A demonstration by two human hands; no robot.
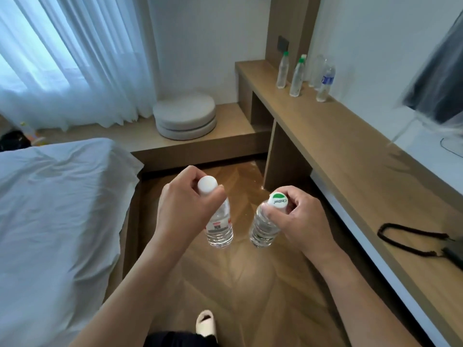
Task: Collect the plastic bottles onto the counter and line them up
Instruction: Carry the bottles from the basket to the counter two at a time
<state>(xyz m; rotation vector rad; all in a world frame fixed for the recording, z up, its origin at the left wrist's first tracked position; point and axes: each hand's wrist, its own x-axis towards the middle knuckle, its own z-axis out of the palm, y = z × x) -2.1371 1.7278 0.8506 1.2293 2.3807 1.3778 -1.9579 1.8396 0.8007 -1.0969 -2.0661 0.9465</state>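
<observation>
Two bottles ride toward the counter, one in each hand. The left hand closes its grip round the neck of a white-capped bottle, fingers curled just under the cap; the right hand pinches the neck of a green-and-white-capped bottle the same way. Both bottles hang upright and apart from each other, above the wooden floor between the bed and the counter.

At the far end of the counter, near the wall, stands a row of bottles, at least four, two with green caps, some blurred. They stand close together in a loose line that is not yet straight. A dark strap lies on the near part of the counter, and a screen hangs blurred at the right.

The step in hand looks like carrying this pair over to join the row. To do it well, the person would likely keep each neck held firmly so the bottles do not swing, set them down base-first on a bare stretch beside the last bottle, one at a time, and let go only when each stands steady. A careless placing could knock the light bottles already standing. The line would then want evening up.
</observation>
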